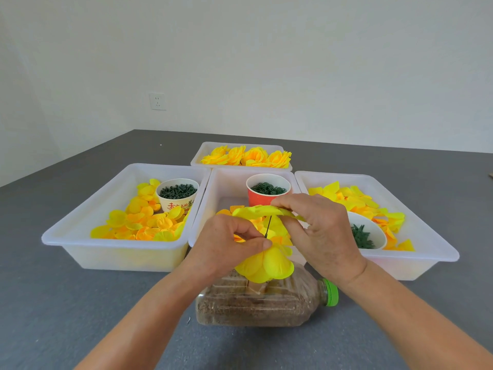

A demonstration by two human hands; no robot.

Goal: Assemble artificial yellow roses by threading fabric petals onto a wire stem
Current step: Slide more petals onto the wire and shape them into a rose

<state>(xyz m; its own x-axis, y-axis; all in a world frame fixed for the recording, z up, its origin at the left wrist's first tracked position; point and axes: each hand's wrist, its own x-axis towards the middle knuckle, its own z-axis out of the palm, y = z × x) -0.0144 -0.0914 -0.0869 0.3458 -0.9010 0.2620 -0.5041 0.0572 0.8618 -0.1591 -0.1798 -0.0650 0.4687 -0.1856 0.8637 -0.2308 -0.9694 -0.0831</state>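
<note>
A thin dark wire stem (268,227) stands upright above a plastic bottle (256,303) that lies on its side, filled with brown grains. Yellow fabric petals (264,265) hang threaded on the stem, drooping downward. My left hand (226,244) pinches the stem just above those petals, thumb against fingertip. My right hand (317,231) holds a flat yellow petal piece (261,210) over the tip of the wire, fingers curled on its edge.
Three white trays stand behind: the left tray (88,222) with loose petals and a cup of green parts (177,192), the middle tray (226,182) with a red cup (267,189), the right tray (432,244) with petals and a white bowl (366,233). A far tray (202,153) holds finished roses.
</note>
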